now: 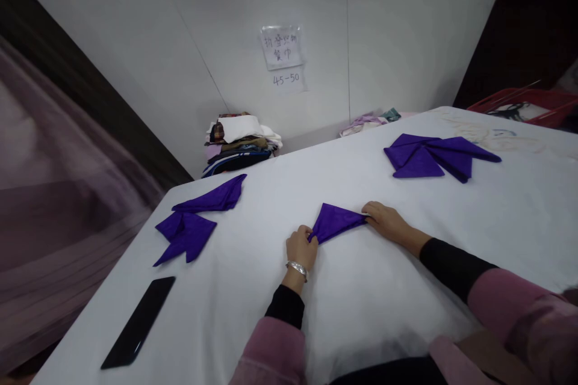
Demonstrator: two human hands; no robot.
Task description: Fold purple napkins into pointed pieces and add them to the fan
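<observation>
A purple cloth napkin (336,222), folded into a triangle, lies on the white-covered table in front of me. My left hand (301,248), with a silver bangle at the wrist, is closed on the napkin's left corner. At the opposite corner, the fingers of my right hand (383,219) pinch the narrow right tip. The napkin's upper point stands free between the two hands. Its layers are pressed together, so the inner folds are hidden.
Folded purple napkins (185,234) lie at the table's left, with more purple napkins (433,156) at the back right. A black flat object (139,322) rests front left. Behind the white table (253,313) are stacked cloths (239,143) and a red basket (557,109).
</observation>
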